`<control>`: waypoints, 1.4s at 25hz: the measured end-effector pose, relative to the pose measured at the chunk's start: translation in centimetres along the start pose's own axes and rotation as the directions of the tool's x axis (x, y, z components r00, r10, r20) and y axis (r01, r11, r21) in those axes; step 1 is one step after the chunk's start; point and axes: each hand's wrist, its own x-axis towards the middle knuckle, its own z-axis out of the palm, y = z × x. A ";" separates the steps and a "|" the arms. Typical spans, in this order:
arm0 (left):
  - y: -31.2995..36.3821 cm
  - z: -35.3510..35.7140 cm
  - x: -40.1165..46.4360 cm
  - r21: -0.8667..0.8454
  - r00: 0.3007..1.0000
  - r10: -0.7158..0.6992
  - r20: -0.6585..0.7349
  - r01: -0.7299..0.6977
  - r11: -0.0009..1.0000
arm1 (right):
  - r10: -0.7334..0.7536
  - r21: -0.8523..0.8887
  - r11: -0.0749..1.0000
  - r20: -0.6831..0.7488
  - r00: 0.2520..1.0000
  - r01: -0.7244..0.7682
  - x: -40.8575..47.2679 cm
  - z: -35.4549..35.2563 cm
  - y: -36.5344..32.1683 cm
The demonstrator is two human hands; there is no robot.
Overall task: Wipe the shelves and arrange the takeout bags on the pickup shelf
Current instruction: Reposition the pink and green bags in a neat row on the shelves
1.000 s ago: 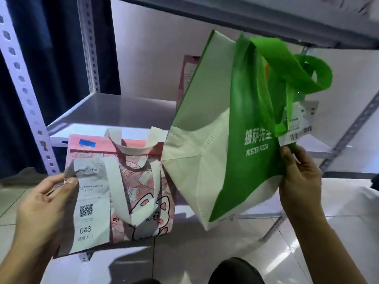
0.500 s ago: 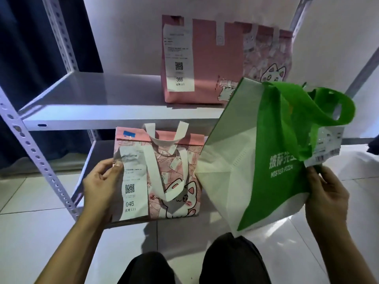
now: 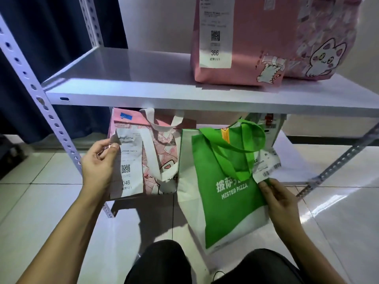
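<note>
Matt painted metal shelf (image 3: 131, 78), matt non-woven cloth green bag (image 3: 229, 199), paper receipt (image 3: 128, 160), glossy floor tiles (image 3: 338, 222)

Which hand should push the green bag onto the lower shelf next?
Right. The right hand already grips the green bag at its edge, by the receipt. The left hand is busy holding the pink bag.

so the coffee bag (image 3: 155, 156) sits left of the pizza bag (image 3: 229, 193) down under the upper shelf (image 3: 127, 78), with two more bags (image 3: 252, 48) up top on its right side
</note>
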 end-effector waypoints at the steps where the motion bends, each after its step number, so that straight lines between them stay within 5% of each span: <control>1: -0.7 -0.8 -0.1 0.000 1.000 -0.003 -0.023 0.003 1.000 | 0.020 -0.006 1.000 0.012 1.000 -0.020 0.3 0.8 0.6; 9: -3.0 -5.0 -0.8 -0.019 0.983 -0.061 -0.172 0.059 0.998 | 0.128 0.002 0.992 0.040 0.991 -0.128 4.4 5.3 2.3; 18: -2.4 -7.2 -1.0 -0.037 0.971 -0.083 -0.222 0.077 0.996 | 0.106 0.137 0.987 -0.128 0.986 -0.088 9.7 8.6 3.7; 26: -2.1 -6.2 -2.6 -0.072 0.971 -0.119 -0.209 0.107 0.992 | 0.051 -0.015 0.999 -0.059 0.997 -0.052 14.0 14.4 4.8; 35: -0.8 -4.8 -3.9 -0.066 0.974 -0.162 -0.157 0.154 0.986 | 0.278 -0.364 0.911 0.201 0.939 -0.192 13.5 14.3 6.8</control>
